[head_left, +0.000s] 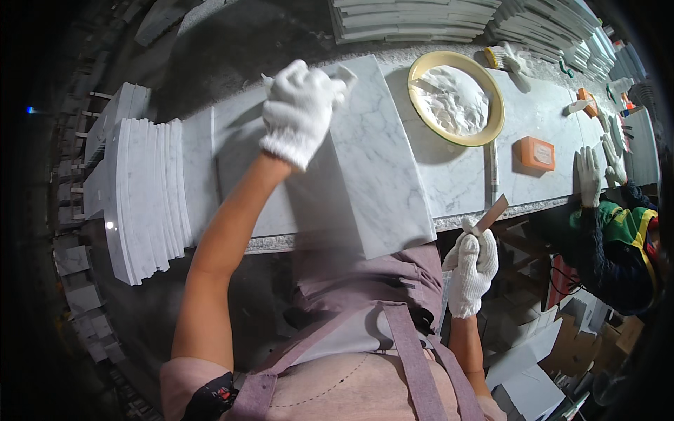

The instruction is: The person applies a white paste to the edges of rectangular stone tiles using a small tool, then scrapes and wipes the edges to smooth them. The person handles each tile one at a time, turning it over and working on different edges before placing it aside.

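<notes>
My left hand, in a white knitted glove, is closed above the far part of a grey-veined white marble slab. A small pale piece shows at its fingertips; I cannot make out what it is. The slab lies at an angle, with its near corner jutting past the bench edge toward my apron. At the right, in front of the bench edge, my gloved right hand grips a flat putty knife, blade pointing up. A yellow-rimmed bowl of white paste stands on the marble benchtop.
An orange box sits right of the bowl. Upright marble slabs lean at the left; stacked slabs lie at the back. Far right, a co-worker's gloved hand rests on the bench. A loose glove lies behind the bowl.
</notes>
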Action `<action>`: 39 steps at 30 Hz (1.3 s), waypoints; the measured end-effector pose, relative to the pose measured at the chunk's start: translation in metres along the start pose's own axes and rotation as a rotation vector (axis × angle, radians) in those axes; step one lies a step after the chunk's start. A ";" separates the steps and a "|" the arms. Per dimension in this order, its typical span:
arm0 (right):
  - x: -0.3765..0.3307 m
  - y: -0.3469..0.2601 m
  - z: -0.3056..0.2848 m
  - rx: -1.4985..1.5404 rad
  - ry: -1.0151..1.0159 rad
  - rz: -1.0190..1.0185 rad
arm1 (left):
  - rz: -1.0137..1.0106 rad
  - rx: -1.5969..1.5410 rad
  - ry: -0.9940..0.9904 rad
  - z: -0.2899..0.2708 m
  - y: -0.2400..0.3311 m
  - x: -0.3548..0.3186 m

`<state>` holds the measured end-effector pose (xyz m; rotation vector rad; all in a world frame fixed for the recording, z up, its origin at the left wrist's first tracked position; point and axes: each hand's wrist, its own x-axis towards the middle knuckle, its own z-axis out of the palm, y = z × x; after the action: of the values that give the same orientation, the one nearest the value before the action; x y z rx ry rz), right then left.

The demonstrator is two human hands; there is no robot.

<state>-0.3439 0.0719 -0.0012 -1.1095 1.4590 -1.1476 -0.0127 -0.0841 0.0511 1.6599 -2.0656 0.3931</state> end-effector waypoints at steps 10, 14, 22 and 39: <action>0.003 -0.008 0.010 -0.023 -0.056 -0.095 | 0.031 -0.029 -0.057 0.013 -0.016 0.003; 0.000 -0.012 0.008 0.009 -0.010 -0.109 | -0.002 0.096 -0.198 0.009 -0.012 0.009; -0.015 -0.005 -0.006 0.037 0.001 -0.113 | -0.087 0.133 -0.274 0.002 -0.003 0.007; -0.029 0.034 -0.043 -0.096 0.007 -0.237 | -0.198 0.005 -0.322 -0.019 -0.010 -0.126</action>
<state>-0.3848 0.1112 -0.0256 -1.3750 1.4276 -1.2548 0.0217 0.0283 0.0013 2.0182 -2.0897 0.0675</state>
